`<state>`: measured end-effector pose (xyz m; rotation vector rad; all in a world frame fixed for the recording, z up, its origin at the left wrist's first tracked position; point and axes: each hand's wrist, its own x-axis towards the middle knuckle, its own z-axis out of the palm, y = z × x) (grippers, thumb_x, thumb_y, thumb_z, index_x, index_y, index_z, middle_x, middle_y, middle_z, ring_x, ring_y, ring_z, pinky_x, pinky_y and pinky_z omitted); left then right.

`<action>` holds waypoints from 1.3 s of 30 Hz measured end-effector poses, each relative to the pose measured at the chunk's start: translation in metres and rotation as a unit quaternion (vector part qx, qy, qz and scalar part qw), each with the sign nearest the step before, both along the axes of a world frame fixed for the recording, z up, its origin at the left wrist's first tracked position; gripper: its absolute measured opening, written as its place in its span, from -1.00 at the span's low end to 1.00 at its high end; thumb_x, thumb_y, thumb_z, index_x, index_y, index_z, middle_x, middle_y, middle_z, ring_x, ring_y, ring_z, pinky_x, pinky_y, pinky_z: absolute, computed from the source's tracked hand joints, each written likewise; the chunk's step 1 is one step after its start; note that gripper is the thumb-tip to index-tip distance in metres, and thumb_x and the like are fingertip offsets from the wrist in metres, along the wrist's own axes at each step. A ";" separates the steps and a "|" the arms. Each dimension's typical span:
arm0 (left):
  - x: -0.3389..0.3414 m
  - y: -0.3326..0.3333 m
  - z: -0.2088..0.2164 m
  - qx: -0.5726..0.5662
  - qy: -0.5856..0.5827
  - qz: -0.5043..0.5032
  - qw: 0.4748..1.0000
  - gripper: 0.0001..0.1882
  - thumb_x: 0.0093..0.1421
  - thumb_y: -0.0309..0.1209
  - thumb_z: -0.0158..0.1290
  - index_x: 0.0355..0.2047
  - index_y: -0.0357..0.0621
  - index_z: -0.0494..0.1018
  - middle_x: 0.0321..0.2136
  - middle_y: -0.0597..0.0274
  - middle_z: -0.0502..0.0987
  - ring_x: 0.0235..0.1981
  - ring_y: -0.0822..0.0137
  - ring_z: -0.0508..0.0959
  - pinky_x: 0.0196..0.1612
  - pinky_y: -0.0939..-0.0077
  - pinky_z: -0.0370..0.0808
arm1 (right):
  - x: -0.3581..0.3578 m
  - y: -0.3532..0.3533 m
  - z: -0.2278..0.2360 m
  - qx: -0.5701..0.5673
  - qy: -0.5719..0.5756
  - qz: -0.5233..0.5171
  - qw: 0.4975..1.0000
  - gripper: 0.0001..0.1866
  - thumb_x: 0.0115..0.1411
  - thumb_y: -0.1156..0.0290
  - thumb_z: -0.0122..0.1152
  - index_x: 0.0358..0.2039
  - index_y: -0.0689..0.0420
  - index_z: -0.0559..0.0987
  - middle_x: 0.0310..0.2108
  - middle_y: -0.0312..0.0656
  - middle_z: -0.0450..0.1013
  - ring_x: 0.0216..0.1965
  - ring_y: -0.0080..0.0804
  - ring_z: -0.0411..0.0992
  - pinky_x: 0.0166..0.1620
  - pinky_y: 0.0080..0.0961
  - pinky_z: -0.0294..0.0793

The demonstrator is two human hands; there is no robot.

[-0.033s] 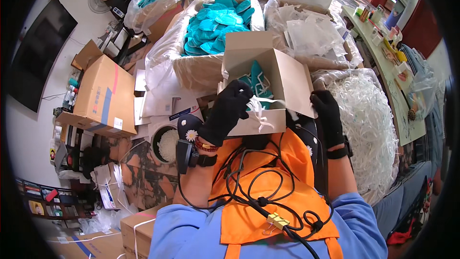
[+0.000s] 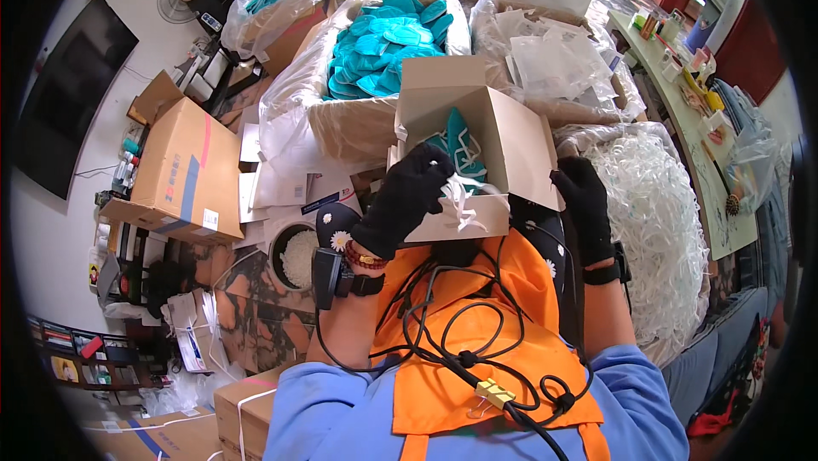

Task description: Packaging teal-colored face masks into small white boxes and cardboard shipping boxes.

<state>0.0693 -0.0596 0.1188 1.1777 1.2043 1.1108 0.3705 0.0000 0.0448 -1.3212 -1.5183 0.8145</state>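
Observation:
An open cardboard box (image 2: 452,222) stands in front of me with its flaps up. Inside lie teal face masks (image 2: 457,135) with white ear loops. My left hand (image 2: 402,201), in a black glove, is closed over the near left part of the box, around a bunch of white elastic straps (image 2: 464,205). The straps dangle over the box's front wall, and the glove hides where they begin. My right hand (image 2: 588,214), also black-gloved, has its fingertips closed at the outer edge of the box's right flap (image 2: 524,150).
A lined carton (image 2: 358,124) heaped with teal masks is behind the box. To its right a carton (image 2: 554,107) holds clear plastic bags. White elastic loops (image 2: 648,231) fill a container by my right arm. A bucket (image 2: 277,261) of white bits sits left; black cables (image 2: 460,359) cross my apron.
My left hand has shifted slightly, and the white straps hang in a tighter bunch, with the one that stretched rightward now lower. My right hand has barely moved.

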 end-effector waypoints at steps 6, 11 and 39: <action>0.018 0.003 0.007 0.000 0.069 -0.124 0.990 -0.89 0.24 -0.34 0.02 -0.27 -0.06 0.41 -0.46 0.44 0.41 -0.49 0.60 0.43 -0.53 0.67 0.46 | -0.078 -0.020 0.069 0.045 0.051 0.295 0.953 -0.29 0.00 0.49 0.34 0.19 0.19 0.29 0.09 -0.23 0.35 0.04 -0.46 0.34 0.13 -0.44 0.28; 0.011 0.004 0.006 0.037 0.031 -0.119 0.992 -0.93 0.26 -0.45 -0.03 -0.25 -0.11 0.38 -0.40 0.40 0.40 -0.37 0.57 0.44 -0.37 0.61 0.48 | -0.107 -0.045 0.063 -0.259 0.228 0.358 0.868 -0.55 0.13 0.36 0.26 0.02 0.20 0.45 -0.27 -0.28 0.44 -0.28 -0.64 0.40 -0.20 -0.62 0.43; 0.013 -0.001 -0.041 -0.141 -0.245 -0.112 0.953 -0.58 0.28 -0.10 -0.03 0.01 -0.09 0.31 -0.21 0.23 0.47 -0.33 0.41 0.55 -0.39 0.50 0.53 | -0.088 -0.043 0.059 -0.224 0.116 0.246 0.936 -0.64 0.08 0.41 0.33 -0.11 0.22 0.54 -0.39 -0.41 0.46 -0.40 -0.74 0.31 -0.34 -0.72 0.34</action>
